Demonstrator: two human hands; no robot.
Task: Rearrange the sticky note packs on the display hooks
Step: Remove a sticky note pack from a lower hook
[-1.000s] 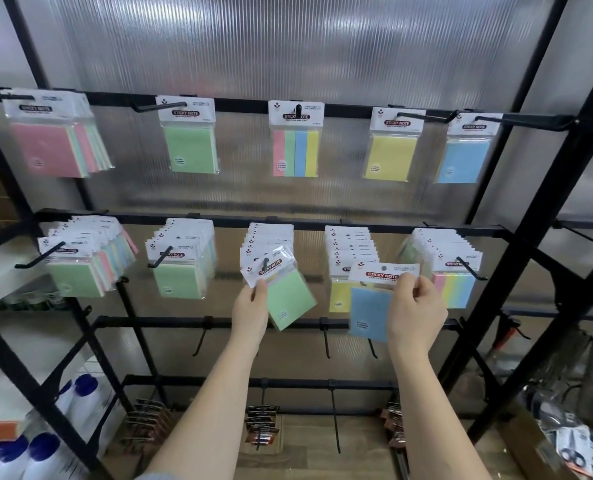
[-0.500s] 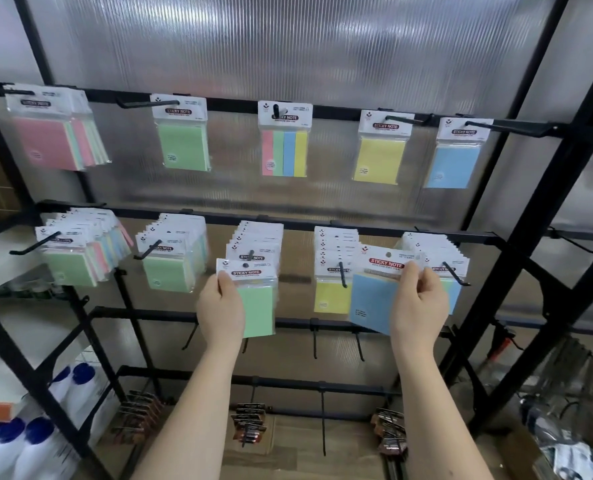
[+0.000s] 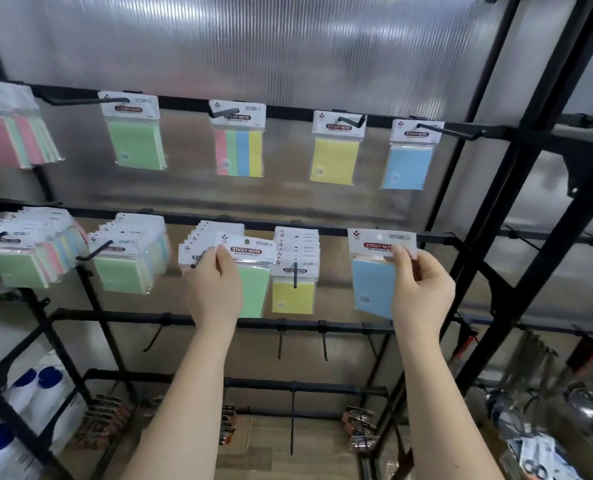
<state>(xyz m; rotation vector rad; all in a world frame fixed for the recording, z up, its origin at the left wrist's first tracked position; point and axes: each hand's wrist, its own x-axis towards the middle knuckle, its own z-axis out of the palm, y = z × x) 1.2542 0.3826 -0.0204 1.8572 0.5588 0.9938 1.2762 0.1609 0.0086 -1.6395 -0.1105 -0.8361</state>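
Note:
My left hand (image 3: 215, 289) pinches a green sticky note pack (image 3: 253, 289) by its white header, held in front of the middle hook's stack (image 3: 205, 237) on the second rail. My right hand (image 3: 421, 292) pinches a blue sticky note pack (image 3: 371, 285) by its header card, raised to the level of the second rail (image 3: 433, 237) at its right end, off any hook. A yellow stack (image 3: 293, 292) hangs on its hook between the two held packs. The top rail carries single green (image 3: 135, 143), striped (image 3: 239, 150), yellow (image 3: 335, 157) and blue (image 3: 407, 164) packs.
Thick mixed stacks hang at the left on the second rail (image 3: 28, 258) (image 3: 128, 261), and pink packs at the top left (image 3: 4, 136). Bare hooks stick out of the third rail (image 3: 281, 341). Black diagonal frame bars (image 3: 530, 209) run on the right. White bottles with blue caps (image 3: 28, 403) stand at the lower left.
Both hands rose with their packs. The blue pack moved right and up to the second rail's right end. The green pack lifted in front of the middle stack.

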